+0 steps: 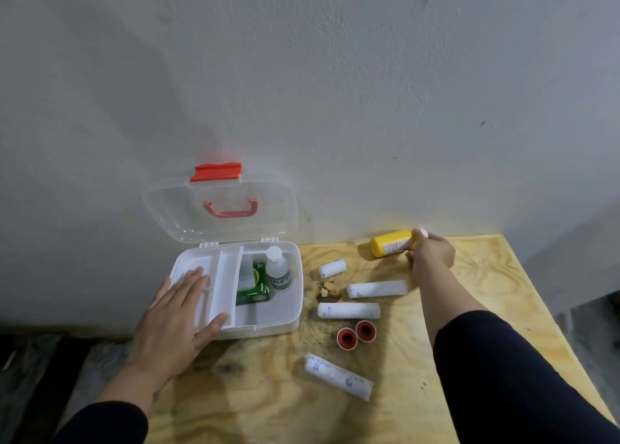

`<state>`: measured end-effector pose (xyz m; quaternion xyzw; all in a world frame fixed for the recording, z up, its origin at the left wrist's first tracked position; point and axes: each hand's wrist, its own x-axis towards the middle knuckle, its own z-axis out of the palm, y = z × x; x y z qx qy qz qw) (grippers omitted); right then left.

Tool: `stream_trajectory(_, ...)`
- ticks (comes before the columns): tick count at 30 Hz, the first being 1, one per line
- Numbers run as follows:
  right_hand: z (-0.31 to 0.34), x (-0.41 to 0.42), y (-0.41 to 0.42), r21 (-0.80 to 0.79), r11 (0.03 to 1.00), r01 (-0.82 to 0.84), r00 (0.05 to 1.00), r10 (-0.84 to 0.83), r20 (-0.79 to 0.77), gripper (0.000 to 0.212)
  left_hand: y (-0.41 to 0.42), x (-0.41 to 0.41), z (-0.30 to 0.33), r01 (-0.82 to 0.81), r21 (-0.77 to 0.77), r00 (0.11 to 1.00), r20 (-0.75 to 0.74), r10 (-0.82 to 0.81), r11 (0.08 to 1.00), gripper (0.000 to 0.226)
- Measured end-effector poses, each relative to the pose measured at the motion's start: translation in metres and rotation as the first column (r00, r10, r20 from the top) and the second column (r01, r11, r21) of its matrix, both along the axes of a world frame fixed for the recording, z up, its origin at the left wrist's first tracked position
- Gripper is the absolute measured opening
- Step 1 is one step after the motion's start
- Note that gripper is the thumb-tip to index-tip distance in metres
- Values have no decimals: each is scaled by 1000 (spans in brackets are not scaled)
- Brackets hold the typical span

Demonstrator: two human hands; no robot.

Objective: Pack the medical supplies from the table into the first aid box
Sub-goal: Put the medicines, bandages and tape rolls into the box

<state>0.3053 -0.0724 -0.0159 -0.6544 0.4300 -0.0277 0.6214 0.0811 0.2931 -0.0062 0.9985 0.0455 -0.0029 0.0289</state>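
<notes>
The white first aid box [285,323] stands open on the plywood table, its clear lid [167,215] with red handle leaning on the wall. Inside lie a green carton [256,289] and a clear bottle [278,271]. My left hand [181,312] rests flat on the box's white inner tray [228,276], fingers spread. My right hand [431,250] grips the cap end of a yellow bottle [391,243] lying near the wall. On the table lie several white bandage rolls, such as a short one [332,269] and long ones [377,289] [349,310] [339,376], plus two red tape rolls [356,334].
The plywood table [486,276] ends at the right and near the box's left side. A grey wall [335,91] rises directly behind. Dark stains [327,292] mark the wood between the box and the rolls.
</notes>
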Motion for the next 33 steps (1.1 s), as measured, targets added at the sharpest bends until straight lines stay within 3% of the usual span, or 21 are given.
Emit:
stream_trajectory(3,3,-2,3,58,998,38,998,-40,42,8,0,0,1,-2,-7,1000,4,2,1000,86)
stream_trajectory(8,16,-15,14,73,997,-34,974,16,226,15,-1,-2,1,-3,-14,1000,4,4,1000,85)
stream_trajectory(11,32,-33,23,-67,984,-166,935,179,306,24,0,-3,4,-8,-15,1000,2,8,1000,85)
stream_trajectory(16,73,-69,38,-345,880,-326,823,444,355,24,-1,-3,6,-27,4,1000,-8,27,1000,94)
stream_trajectory(21,126,-96,63,-408,833,-374,731,536,423,23,-6,-3,17,-26,-18,999,-33,25,1000,115)
stream_trajectory(24,149,-115,84,-429,806,-407,664,584,467,20,-10,-2,23,-7,19,999,-37,8,1000,112)
stream_trajectory(28,149,-138,114,-469,759,-452,605,647,464,21,-11,-2,25,-13,30,999,-44,14,999,100)
stream_trajectory(33,115,-157,144,-506,675,-537,579,731,361,18,-8,-1,21,-8,33,999,-41,10,999,110)
